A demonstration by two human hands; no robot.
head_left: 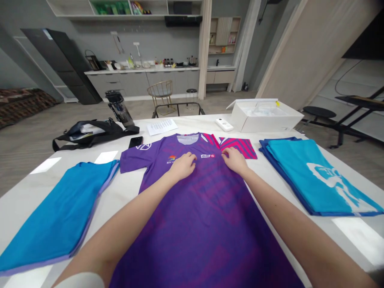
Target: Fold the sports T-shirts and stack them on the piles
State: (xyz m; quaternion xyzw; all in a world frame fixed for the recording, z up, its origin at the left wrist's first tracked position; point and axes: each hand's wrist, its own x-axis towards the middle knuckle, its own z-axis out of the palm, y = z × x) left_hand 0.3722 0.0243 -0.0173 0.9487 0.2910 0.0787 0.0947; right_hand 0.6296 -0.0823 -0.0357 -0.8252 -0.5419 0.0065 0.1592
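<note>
left hand (183, 167), right hand (235, 161), palm-down on purple jersey (192, 224)

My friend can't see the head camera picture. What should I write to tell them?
A left hand and right hand rest on a purple jersey near its collar, on a white table. A blue shirt and a turquoise shirt lie folded on either side.

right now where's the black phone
In the head view, the black phone lies on the white table left of centre, just beyond the purple jersey's sleeve, between the black bag and the sheet of paper.
</note>
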